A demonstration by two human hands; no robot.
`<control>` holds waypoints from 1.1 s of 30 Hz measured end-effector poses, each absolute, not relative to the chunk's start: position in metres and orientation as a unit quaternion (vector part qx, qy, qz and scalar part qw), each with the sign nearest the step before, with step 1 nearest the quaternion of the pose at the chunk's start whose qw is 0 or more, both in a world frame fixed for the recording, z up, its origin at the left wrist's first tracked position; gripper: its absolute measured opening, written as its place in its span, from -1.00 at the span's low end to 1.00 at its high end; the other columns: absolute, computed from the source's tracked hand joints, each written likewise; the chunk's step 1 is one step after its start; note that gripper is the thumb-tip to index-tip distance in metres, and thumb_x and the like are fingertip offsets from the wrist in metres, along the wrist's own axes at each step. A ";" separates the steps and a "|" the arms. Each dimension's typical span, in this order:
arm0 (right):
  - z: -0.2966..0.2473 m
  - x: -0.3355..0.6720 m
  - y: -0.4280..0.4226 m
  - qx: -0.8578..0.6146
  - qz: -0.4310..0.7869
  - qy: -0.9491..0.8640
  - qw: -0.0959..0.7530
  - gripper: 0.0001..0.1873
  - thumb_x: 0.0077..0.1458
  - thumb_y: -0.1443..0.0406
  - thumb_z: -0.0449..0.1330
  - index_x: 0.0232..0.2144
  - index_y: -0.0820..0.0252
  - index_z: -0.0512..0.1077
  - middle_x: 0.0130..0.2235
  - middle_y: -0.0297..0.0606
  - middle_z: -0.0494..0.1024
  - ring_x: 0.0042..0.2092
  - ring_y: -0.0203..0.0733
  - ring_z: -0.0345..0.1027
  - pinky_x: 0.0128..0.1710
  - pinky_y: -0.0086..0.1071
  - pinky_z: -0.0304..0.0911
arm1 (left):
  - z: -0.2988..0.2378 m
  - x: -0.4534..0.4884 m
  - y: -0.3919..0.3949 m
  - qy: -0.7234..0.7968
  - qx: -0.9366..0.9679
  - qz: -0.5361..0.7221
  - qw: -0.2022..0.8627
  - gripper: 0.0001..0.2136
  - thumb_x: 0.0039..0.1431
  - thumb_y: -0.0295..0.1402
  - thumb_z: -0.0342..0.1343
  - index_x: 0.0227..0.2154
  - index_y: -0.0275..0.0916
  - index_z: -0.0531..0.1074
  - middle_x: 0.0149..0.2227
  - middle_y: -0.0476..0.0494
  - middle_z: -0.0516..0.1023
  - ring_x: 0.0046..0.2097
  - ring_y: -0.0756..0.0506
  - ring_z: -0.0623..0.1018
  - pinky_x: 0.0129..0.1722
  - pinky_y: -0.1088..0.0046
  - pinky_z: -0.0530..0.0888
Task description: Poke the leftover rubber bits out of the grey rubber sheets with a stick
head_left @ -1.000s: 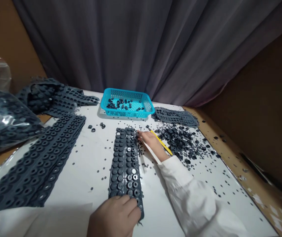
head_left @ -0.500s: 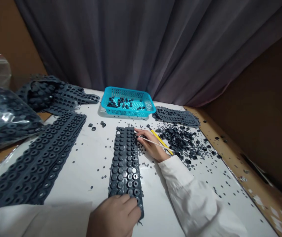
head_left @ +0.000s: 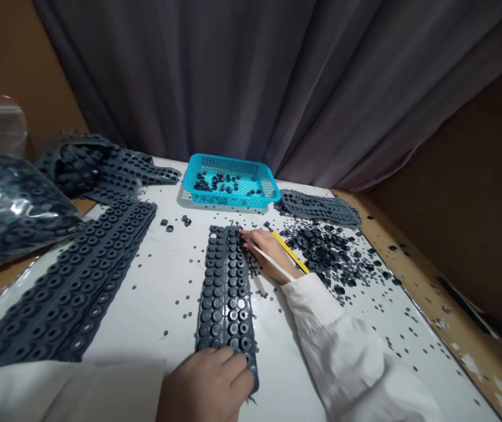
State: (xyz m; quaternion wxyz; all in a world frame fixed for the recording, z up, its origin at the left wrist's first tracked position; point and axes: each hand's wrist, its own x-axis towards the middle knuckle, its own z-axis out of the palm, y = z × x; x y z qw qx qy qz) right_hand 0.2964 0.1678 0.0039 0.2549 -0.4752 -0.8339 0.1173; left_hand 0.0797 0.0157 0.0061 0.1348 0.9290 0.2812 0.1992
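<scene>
A dark grey moulded rubber sheet (head_left: 222, 287) with rows of round raised parts lies lengthwise in front of me on the white tabletop. My left hand (head_left: 211, 381) rests on its near end with fingers curled over and pressed to it. At the far right corner of the sheet, my right hand (head_left: 268, 252) is closed around a thin white stick (head_left: 272, 261). The stick slants back toward the sleeve cuff. Its tip sits by the edge of the sheet, and the fingers partly hide it. Close beside that hand lies a yellow pen-like tool (head_left: 290, 252).
Behind the sheet stands a blue basket (head_left: 272, 190) holding small dark parts. More rubber sheets (head_left: 70, 275) lie left, near a clear bag (head_left: 9, 211) of dark parts. A pile of dark scraps (head_left: 325, 252) and a flat perforated sheet (head_left: 319, 208) are at right.
The white stick has tilted, its rear end swinging toward my right wrist. My right fingers remain at the far corner. My left hand keeps its place; the whole view has shifted slightly.
</scene>
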 end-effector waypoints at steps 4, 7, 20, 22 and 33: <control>-0.001 0.296 0.176 -0.500 0.069 -0.833 0.228 -0.75 0.27 0.23 0.01 -0.08 0.17 0.38 -0.07 -0.09 0.54 -0.03 -0.03 0.40 -0.03 -0.19 0.24 | 0.005 0.082 0.015 0.287 0.921 0.239 0.114 -0.87 0.10 -0.44 0.11 -0.50 -0.16 0.28 -0.49 0.08 0.42 -0.45 -0.06 0.41 -0.55 0.39 0.23; -0.006 0.300 0.180 -0.536 0.073 -0.800 0.261 -0.77 0.26 0.26 0.01 -0.10 0.18 0.37 -0.10 -0.08 0.56 -0.08 -0.04 0.42 -0.08 -0.21 0.27 | 0.004 0.084 0.015 0.293 0.917 0.248 0.109 -0.85 0.12 -0.43 0.11 -0.52 -0.16 0.27 -0.51 0.08 0.41 -0.47 -0.07 0.40 -0.57 0.37 0.21; -0.002 0.307 0.178 -0.575 0.189 -0.623 0.495 -0.78 0.12 0.14 0.12 -0.34 0.17 0.42 -0.38 -0.25 0.50 -0.33 -0.17 0.37 -0.27 -0.29 0.31 | 0.003 0.082 0.015 0.291 0.921 0.220 0.134 -0.87 0.15 -0.46 0.05 -0.49 -0.17 0.29 -0.48 0.05 0.43 -0.45 -0.07 0.39 -0.55 0.39 0.21; -0.001 0.303 0.176 -0.554 0.260 -0.631 0.477 -0.77 0.08 0.14 0.17 -0.33 0.18 0.44 -0.39 -0.27 0.52 -0.36 -0.21 0.38 -0.33 -0.34 0.31 | 0.003 0.081 0.015 0.286 0.924 0.214 0.134 -0.87 0.16 -0.46 0.05 -0.49 -0.17 0.29 -0.48 0.05 0.43 -0.44 -0.06 0.39 -0.54 0.39 0.20; 0.002 0.300 0.172 -0.496 0.241 -0.728 0.408 -0.77 0.12 0.15 0.18 -0.33 0.20 0.47 -0.32 -0.19 0.57 -0.31 -0.18 0.44 -0.30 -0.33 0.32 | 0.003 0.082 0.017 0.284 0.924 0.224 0.125 -0.84 0.14 -0.40 0.11 -0.51 -0.17 0.27 -0.50 0.05 0.40 -0.46 -0.06 0.37 -0.56 0.37 0.16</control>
